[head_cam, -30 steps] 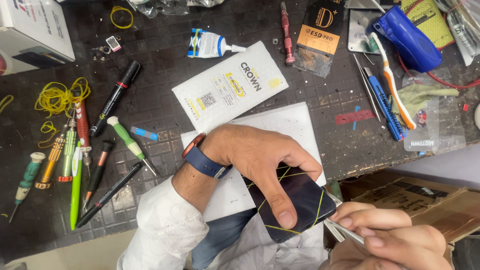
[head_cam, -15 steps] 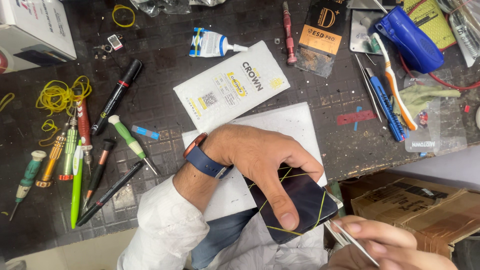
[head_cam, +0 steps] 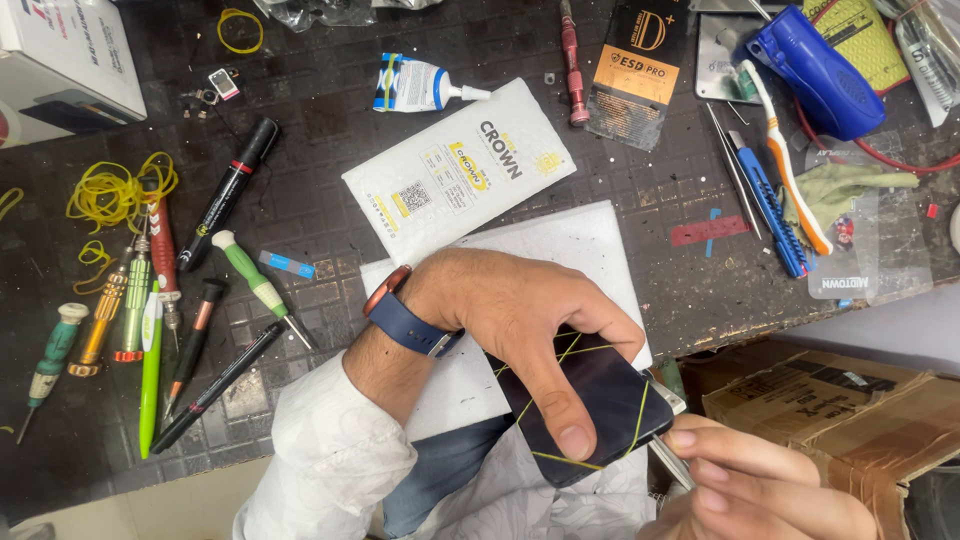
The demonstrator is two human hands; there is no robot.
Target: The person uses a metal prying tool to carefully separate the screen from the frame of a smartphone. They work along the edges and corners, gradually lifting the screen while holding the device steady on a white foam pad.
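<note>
Dark, gridded work mat [head_cam: 330, 120] lying under scattered tools. White foam sheet [head_cam: 560, 250] sitting at its near edge. Left hand [head_cam: 520, 320] clamping down on a glossy dark phone [head_cam: 595, 400] wrapped in yellow rubber bands, its long axis running diagonally, upper-left to lower-right. Right hand [head_cam: 760, 490] pinching thin metal tweezers [head_cam: 672, 462] at the phone's lower-right edge.

We saw our left hand [head_cam: 520, 325] cover much of the dark phone [head_cam: 590, 400]. Our right hand [head_cam: 760, 490] was cut by the bottom edge, hiding most of the thin metal tool [head_cam: 668, 462]; its tip went under the phone.
</note>
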